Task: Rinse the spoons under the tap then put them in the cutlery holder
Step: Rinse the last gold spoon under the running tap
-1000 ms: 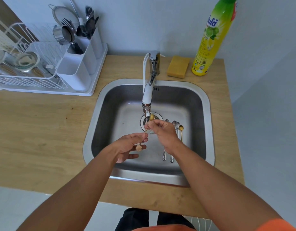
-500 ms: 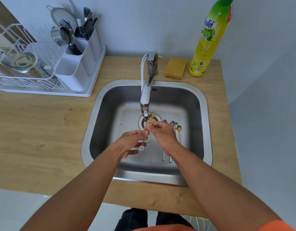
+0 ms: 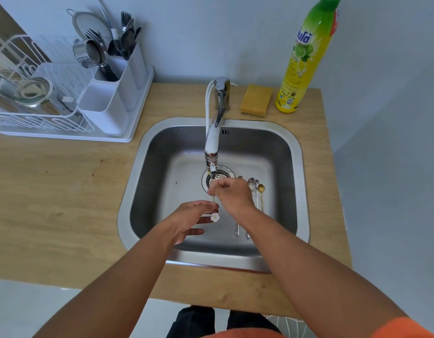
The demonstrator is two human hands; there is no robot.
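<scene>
A thin gold spoon with a white flower end [image 3: 214,216] is held over the sink [image 3: 299,167], just below the tap spout [image 3: 212,164]. My left hand [image 3: 191,219] pinches its handle near the flower. My right hand [image 3: 231,195] closes over its bowl end, which is hidden by the fingers. Several more spoons [image 3: 256,191] lie on the sink floor to the right of my right hand, one of them gold. The white cutlery holder [image 3: 108,103] stands at the back left on the drying rack, with forks and spoons in it.
A white wire dish rack [image 3: 35,111] with a glass bowl sits left on the wooden counter [image 3: 52,191]. A yellow sponge [image 3: 256,100] and a tall green-yellow dish soap bottle [image 3: 301,64] stand behind the sink. A grey wall rises on the right.
My right hand has slid up over the spoon's bowl, which showed under the spout before. The flower end has turned to face up. Both hands stay under the tap.
</scene>
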